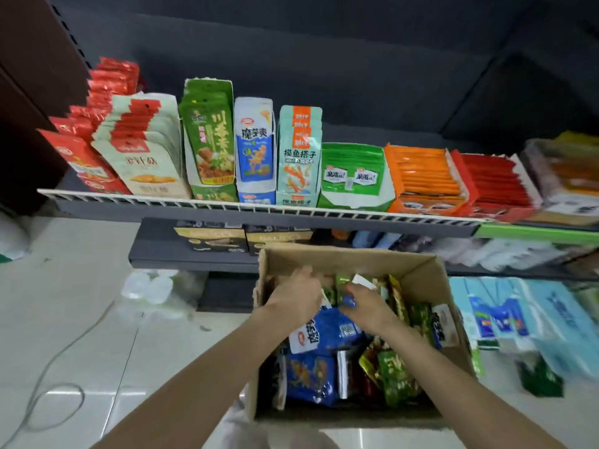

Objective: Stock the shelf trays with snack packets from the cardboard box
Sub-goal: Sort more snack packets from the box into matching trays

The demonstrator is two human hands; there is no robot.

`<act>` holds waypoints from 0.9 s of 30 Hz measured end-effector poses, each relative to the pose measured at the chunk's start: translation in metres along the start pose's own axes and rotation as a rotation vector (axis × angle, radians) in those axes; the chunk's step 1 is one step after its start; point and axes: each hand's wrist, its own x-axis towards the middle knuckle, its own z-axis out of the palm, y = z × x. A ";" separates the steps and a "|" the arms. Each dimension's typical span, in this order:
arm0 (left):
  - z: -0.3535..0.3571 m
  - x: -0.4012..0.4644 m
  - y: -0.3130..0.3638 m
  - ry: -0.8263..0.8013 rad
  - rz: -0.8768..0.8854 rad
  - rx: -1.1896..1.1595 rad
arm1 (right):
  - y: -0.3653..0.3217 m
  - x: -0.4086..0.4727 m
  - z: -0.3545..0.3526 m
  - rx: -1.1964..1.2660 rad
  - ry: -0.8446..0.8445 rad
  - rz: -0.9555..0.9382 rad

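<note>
Both hands down in the cardboard box point(421, 270) on the floor: left hand point(296, 294) loosely open over the packets, right hand point(366, 303) pinching a small blue packet point(348, 301). Shelf rail point(259, 207) juts out above the box's far rim; blue bags point(505, 315) crowd the right side, cable point(64, 361) lies left.

Box point(418, 264): plain brown cardboard. Packets inside: blue with white panel point(319, 333); blue with orange figures point(309, 377); green with yellow print point(395, 374); one silver foil edge point(344, 371).
Shelf point(259, 210): dark grey, white slotted front rail.
Shelf stock, left to right: red packs point(87, 163); cream packs with red tops point(146, 147); green tray point(210, 140); white-and-blue tray point(254, 147); mint tray with orange top point(299, 150); green packs with white labels point(353, 176); orange packs point(424, 176); red packs, far right point(496, 183).
Floor point(81, 286): pale glossy tile.
</note>
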 end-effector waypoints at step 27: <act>0.018 -0.009 0.019 0.374 -0.525 -0.862 | 0.042 0.010 -0.006 0.458 0.073 -0.186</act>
